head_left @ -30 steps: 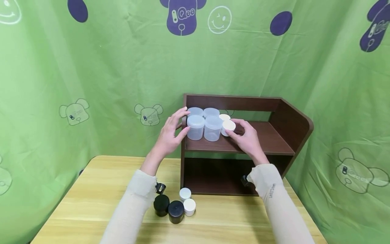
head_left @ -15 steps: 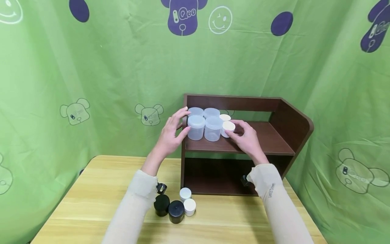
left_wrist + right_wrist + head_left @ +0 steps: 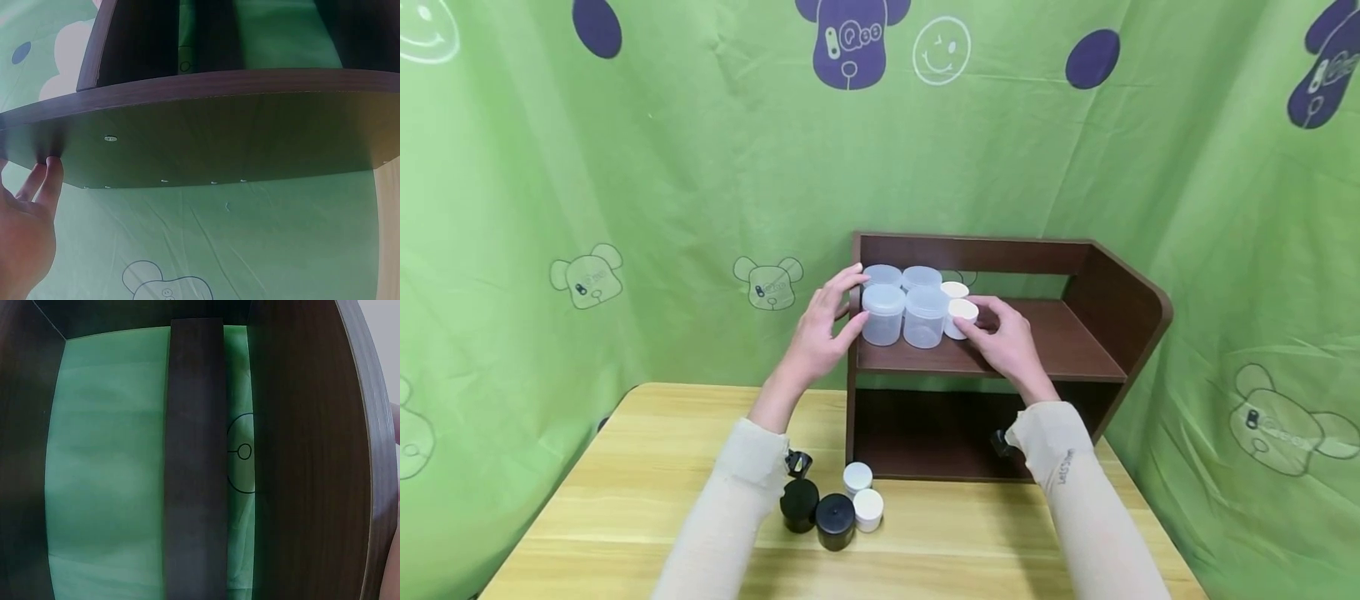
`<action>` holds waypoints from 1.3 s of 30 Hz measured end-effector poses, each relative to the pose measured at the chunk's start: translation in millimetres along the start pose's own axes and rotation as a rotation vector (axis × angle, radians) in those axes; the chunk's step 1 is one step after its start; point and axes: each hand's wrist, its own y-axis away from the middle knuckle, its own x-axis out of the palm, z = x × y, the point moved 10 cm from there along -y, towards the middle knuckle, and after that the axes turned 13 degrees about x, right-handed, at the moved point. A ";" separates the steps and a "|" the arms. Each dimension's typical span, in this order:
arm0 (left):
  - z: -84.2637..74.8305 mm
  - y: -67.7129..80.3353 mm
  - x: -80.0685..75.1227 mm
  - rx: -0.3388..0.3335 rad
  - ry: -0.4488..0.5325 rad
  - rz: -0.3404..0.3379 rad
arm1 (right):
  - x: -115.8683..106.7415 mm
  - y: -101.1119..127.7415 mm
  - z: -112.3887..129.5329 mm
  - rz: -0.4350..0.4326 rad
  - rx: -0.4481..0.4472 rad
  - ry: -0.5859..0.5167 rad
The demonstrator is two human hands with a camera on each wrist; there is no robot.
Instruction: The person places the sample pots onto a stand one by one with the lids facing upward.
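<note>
On the upper shelf of a dark brown desk rack (image 3: pixel 1075 337), several frosted clear jars (image 3: pixel 922 321) stand in two rows at the left end. Beside them are two small white-lidded jars, the rear one (image 3: pixel 954 289) partly hidden by the front one (image 3: pixel 961 318). My right hand (image 3: pixel 1009 337) pinches that front white-lidded jar between thumb and fingers, close against the clear jars. My left hand (image 3: pixel 820 327) is at the rack's left side panel, its thumb tip at the front left jar (image 3: pixel 882 321). In the left wrist view, its fingers (image 3: pixel 53 181) touch the panel's outer face.
In front of the rack, on the wooden table (image 3: pixel 677 433), stand two black jars (image 3: pixel 835 521) and two small white jars (image 3: pixel 868 508). The rack's lower compartment (image 3: pixel 932 433) faces me. A green printed curtain (image 3: pixel 700 167) hangs behind and at both sides.
My right hand has shifted the front white-lidded jar slightly left and toward me, closer to the clear jars. The left hand stays in place.
</note>
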 end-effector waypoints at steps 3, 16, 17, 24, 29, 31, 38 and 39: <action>1.4 0.3 2.0 -0.007 0.006 0.001 | -0.6 0.8 -1.7 -0.005 0.010 0.006; 0.0 -1.8 1.0 -0.010 0.014 -0.010 | -0.9 -1.4 -0.9 -0.001 0.016 0.014; -0.1 -1.7 0.8 -0.008 0.016 -0.012 | -0.5 -1.2 -0.7 0.001 0.015 0.010; 0.7 0.6 1.1 -0.013 0.009 -0.008 | 1.2 0.3 -0.2 -0.001 0.010 0.008; 1.7 0.7 1.0 -0.020 0.014 -0.011 | 1.6 -0.8 -1.7 0.002 0.010 0.005; 1.6 0.6 0.8 -0.020 0.016 -0.012 | 1.7 -0.9 -1.7 0.005 0.007 0.004; 1.1 1.5 0.8 -0.023 0.022 -0.016 | 1.8 -0.7 -2.6 0.007 -0.001 0.007; 0.9 1.5 0.9 -0.021 0.022 -0.017 | 1.7 -0.5 -2.9 0.007 0.000 0.006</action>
